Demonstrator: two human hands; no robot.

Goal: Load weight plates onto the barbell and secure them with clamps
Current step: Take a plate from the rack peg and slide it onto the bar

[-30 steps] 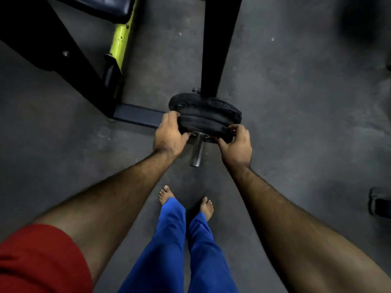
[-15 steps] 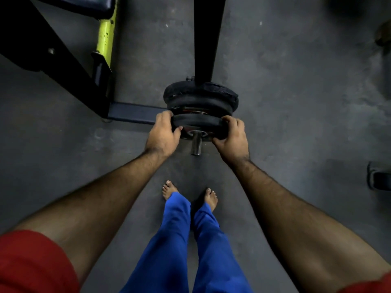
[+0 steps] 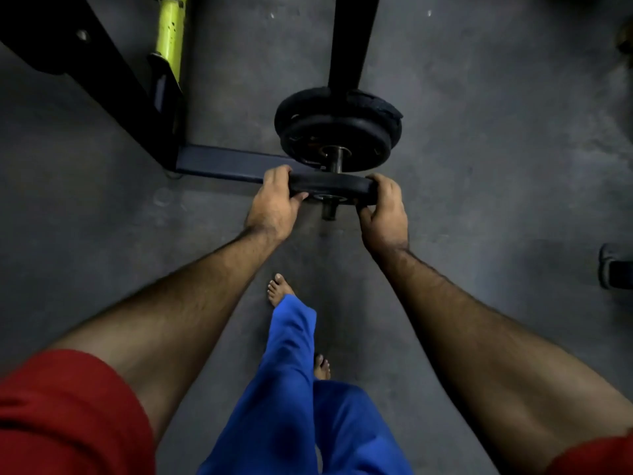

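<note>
Left hand (image 3: 274,200) and right hand (image 3: 385,209) grip an unlabelled plate (image 3: 330,185) on the barbell sleeve (image 3: 329,210).

The single head view is looking steeply down from the person's head, facing forward past the chest toward the grey floor (image 3: 479,166). It is sitting close enough that both forearms are filling the lower half, running up from the bottom corners to the left hand (image 3: 274,204) and right hand (image 3: 385,214) near the middle. The weight plate (image 3: 330,185) they are holding and the barbell sleeve (image 3: 329,210) are lying just above centre. The wide lens is bending the black rack frame (image 3: 113,80) at the top left edge. With one camera only, no second view is sharing the scene.
</note>
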